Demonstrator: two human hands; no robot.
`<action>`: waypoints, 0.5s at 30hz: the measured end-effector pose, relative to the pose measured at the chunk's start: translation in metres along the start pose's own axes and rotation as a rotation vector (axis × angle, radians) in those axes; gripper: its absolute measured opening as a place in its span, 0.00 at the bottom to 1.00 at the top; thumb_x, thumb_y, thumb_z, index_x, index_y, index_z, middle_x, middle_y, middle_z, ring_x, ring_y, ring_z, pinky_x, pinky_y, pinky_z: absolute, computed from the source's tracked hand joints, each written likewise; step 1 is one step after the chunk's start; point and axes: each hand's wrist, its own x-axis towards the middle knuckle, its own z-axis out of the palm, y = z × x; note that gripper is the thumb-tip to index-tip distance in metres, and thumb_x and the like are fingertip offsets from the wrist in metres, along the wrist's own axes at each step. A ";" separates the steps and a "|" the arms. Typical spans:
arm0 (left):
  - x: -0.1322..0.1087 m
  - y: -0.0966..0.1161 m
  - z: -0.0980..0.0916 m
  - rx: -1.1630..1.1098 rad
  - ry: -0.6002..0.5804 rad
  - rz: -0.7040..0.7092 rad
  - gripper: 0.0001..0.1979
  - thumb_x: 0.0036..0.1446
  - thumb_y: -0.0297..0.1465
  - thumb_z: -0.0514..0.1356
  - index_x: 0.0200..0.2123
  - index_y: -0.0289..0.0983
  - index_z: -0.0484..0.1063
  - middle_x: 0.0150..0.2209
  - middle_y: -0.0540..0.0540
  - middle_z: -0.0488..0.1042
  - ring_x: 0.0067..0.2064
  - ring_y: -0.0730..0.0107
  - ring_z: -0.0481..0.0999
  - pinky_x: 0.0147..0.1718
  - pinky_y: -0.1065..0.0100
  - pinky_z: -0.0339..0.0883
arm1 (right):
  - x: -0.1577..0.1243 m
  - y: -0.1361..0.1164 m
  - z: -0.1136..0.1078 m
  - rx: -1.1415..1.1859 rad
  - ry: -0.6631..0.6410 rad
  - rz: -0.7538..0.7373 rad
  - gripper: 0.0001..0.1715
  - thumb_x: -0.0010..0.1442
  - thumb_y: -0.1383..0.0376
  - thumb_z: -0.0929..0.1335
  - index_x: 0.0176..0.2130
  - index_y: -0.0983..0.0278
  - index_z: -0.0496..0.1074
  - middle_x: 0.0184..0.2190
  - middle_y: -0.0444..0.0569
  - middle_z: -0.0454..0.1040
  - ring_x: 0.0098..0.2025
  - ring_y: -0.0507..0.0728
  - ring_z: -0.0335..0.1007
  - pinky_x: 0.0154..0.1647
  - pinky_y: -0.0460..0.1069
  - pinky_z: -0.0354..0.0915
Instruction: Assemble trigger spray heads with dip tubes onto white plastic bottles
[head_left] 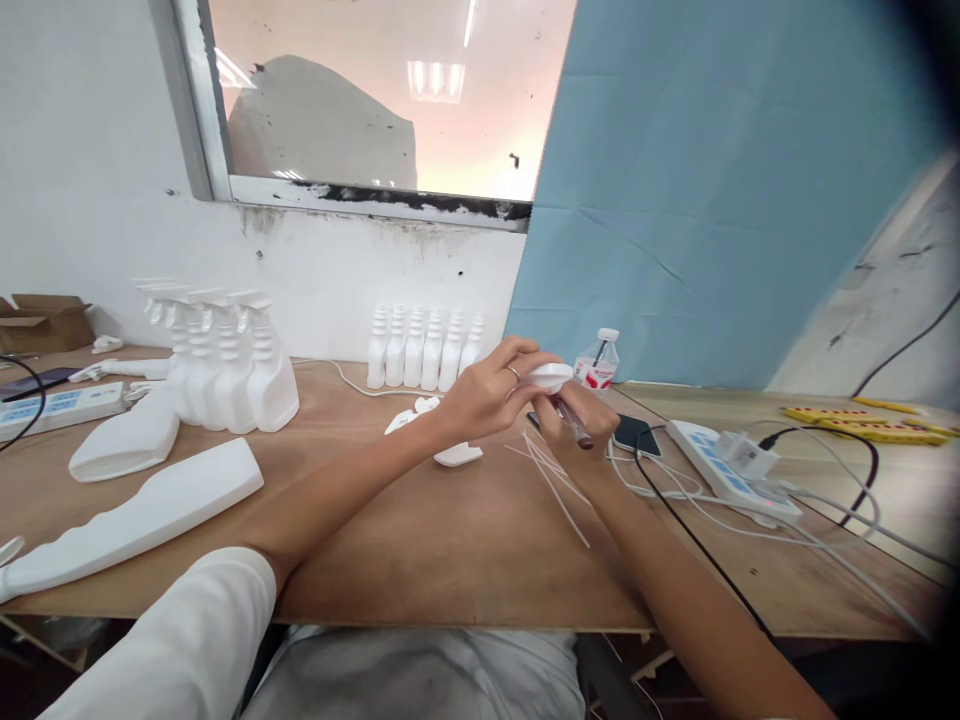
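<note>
My left hand (491, 388) is raised over the middle of the wooden table (420, 530), fingers closed round a small white plastic spray-head part (550, 376). My right hand (574, 415) meets it from below, pinching a thin dark pen-like tool (576, 426) just under that part. Thin white dip tubes (555, 480) lie scattered on the table beneath my hands. Two more white spray-head parts rest close by, one (458, 455) in front of the other (411, 414).
Assembled white spray bottles (232, 360) stand at the left, with loose white bottles (150, 505) lying nearer. Headless white bottles (424, 348) line the back wall. A water bottle (598, 365), a phone (634, 432), a power strip (724, 470) with cables and a blue panel (712, 190) fill the right.
</note>
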 end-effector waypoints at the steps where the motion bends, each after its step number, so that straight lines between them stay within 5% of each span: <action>1: -0.001 0.001 0.002 0.013 0.020 0.003 0.14 0.66 0.32 0.50 0.53 0.39 0.65 0.48 0.40 0.66 0.48 0.66 0.71 0.47 0.65 0.68 | 0.000 0.001 0.000 0.005 0.005 -0.003 0.17 0.61 0.63 0.65 0.22 0.63 0.66 0.16 0.45 0.65 0.20 0.52 0.60 0.24 0.47 0.56; 5: 0.000 0.000 0.001 0.056 0.167 -0.035 0.13 0.65 0.32 0.53 0.52 0.38 0.66 0.46 0.41 0.66 0.47 0.67 0.71 0.46 0.65 0.67 | 0.000 0.004 -0.003 0.078 -0.001 0.017 0.20 0.61 0.63 0.66 0.20 0.64 0.66 0.15 0.45 0.66 0.19 0.51 0.59 0.23 0.47 0.55; 10: 0.013 -0.012 -0.025 0.025 0.262 -0.200 0.12 0.59 0.33 0.61 0.46 0.37 0.69 0.44 0.43 0.68 0.48 0.65 0.70 0.48 0.65 0.64 | 0.006 0.002 -0.006 0.157 0.003 0.255 0.20 0.59 0.58 0.70 0.20 0.63 0.66 0.17 0.43 0.66 0.20 0.50 0.61 0.25 0.47 0.57; 15: 0.021 -0.025 -0.040 -0.399 0.390 -0.527 0.14 0.55 0.34 0.64 0.43 0.37 0.68 0.43 0.45 0.70 0.40 0.69 0.74 0.40 0.68 0.68 | 0.003 0.008 -0.006 0.223 -0.052 0.302 0.16 0.59 0.57 0.69 0.25 0.63 0.69 0.21 0.44 0.68 0.24 0.53 0.63 0.30 0.49 0.59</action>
